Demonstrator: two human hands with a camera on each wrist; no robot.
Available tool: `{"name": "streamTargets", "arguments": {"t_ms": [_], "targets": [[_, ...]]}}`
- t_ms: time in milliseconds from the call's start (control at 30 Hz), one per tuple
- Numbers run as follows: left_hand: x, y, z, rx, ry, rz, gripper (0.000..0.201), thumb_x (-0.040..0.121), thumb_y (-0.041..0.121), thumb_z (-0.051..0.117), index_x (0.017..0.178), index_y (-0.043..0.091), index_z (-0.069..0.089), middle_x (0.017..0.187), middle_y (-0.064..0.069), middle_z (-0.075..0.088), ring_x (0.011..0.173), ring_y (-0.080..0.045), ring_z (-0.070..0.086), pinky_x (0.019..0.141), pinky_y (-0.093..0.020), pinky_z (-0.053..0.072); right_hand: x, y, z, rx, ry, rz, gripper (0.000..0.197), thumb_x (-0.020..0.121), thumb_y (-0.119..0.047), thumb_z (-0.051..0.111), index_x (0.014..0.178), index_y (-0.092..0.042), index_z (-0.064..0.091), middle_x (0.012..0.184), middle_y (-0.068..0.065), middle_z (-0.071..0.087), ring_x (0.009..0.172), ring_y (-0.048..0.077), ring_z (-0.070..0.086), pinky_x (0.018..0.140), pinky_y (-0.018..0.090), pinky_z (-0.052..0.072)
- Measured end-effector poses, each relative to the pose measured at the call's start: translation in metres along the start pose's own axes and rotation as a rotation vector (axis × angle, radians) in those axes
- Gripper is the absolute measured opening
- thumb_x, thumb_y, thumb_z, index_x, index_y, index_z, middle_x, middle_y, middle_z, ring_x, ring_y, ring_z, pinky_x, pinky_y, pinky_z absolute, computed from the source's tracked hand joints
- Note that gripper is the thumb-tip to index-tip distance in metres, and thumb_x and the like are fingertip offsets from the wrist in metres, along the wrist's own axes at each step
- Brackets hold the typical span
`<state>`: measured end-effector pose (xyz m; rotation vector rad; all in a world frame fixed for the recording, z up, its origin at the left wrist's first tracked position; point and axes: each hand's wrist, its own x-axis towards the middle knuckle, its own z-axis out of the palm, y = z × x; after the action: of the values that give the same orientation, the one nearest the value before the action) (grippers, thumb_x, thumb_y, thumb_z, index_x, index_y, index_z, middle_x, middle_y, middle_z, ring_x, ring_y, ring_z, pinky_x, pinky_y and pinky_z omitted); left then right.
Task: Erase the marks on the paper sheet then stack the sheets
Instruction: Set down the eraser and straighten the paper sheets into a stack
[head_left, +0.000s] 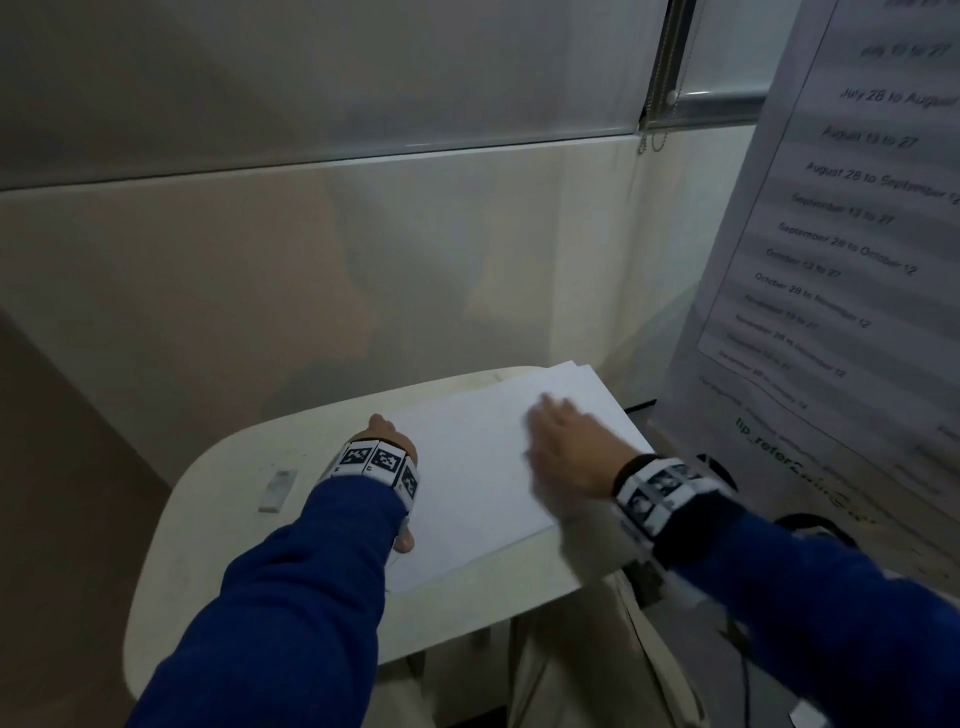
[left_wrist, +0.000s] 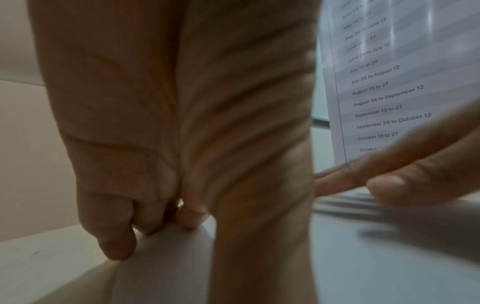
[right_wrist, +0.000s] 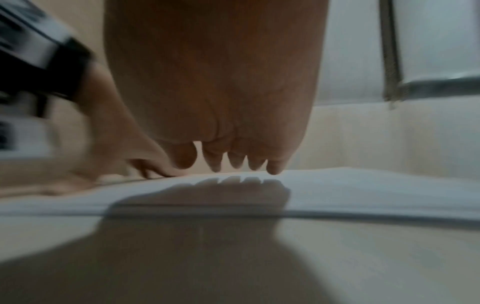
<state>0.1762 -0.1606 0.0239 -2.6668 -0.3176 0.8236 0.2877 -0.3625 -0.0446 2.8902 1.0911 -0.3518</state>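
A pile of white paper sheets (head_left: 467, 467) lies on a small cream table (head_left: 234, 561), its far corners slightly fanned. No marks show on the top sheet. My left hand (head_left: 387, 431) stands at the pile's left edge, its fingertips (left_wrist: 116, 246) and thumb touching that edge. My right hand (head_left: 566, 441) lies flat over the right part of the top sheet, blurred, its straight fingers (right_wrist: 275, 168) touching the paper (right_wrist: 363, 185). A white eraser (head_left: 278, 491) lies alone on the table, left of my left wrist.
A printed banner with a list of dates (head_left: 841, 234) stands close on the right. A pale wall rises right behind the table. Dark cables (head_left: 800, 525) hang beyond the table's right edge. The rounded front edge of the table is near me.
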Motion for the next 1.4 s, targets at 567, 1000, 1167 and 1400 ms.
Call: {"name": "streamTargets", "arguments": {"t_ms": [567, 1000, 1167, 1400], "targets": [[-0.003, 0.001, -0.002, -0.022, -0.009, -0.016, 0.068, 0.101, 0.025, 0.058, 0.155, -0.001, 0.024, 0.164, -0.020, 0.013, 0.150, -0.031, 0.019, 0.115, -0.044, 0.035, -0.021, -0.013, -0.006, 0.147, 0.144, -0.075, 0.061, 0.106, -0.040, 0.015, 0.151, -0.001, 0.032, 0.159, 0.022, 0.024, 0.147, 0.041, 0.021, 0.118, 0.051, 0.025], [-0.002, -0.001, -0.003, 0.026, -0.030, 0.018, 0.068, 0.103, 0.027, 0.054, 0.156, 0.002, 0.021, 0.164, -0.021, 0.010, 0.151, -0.030, 0.016, 0.115, -0.043, 0.033, -0.022, 0.041, 0.008, 0.161, -0.004, 0.387, 0.074, 0.099, -0.059, 0.012, 0.158, -0.016, 0.004, 0.165, 0.014, -0.001, 0.151, 0.034, 0.002, 0.120, 0.052, 0.009], [-0.004, 0.002, -0.004, 0.068, -0.030, 0.030, 0.067, 0.104, 0.028, 0.051, 0.156, 0.001, 0.019, 0.164, -0.021, 0.009, 0.151, -0.032, 0.014, 0.115, -0.042, 0.031, -0.026, -0.049, 0.010, 0.121, -0.044, -0.197, 0.064, 0.100, -0.057, 0.022, 0.157, -0.033, 0.006, 0.164, -0.002, -0.012, 0.150, 0.020, -0.011, 0.121, 0.048, -0.003], [-0.002, -0.001, -0.003, 0.007, -0.012, 0.009, 0.062, 0.103, 0.026, 0.054, 0.153, 0.000, 0.027, 0.162, -0.019, 0.019, 0.148, -0.030, 0.025, 0.112, -0.041, 0.035, -0.030, 0.036, 0.017, 0.161, 0.052, 0.213, 0.064, 0.103, -0.052, 0.023, 0.158, -0.024, 0.008, 0.166, 0.007, 0.005, 0.151, 0.027, 0.008, 0.121, 0.045, 0.015]]}}
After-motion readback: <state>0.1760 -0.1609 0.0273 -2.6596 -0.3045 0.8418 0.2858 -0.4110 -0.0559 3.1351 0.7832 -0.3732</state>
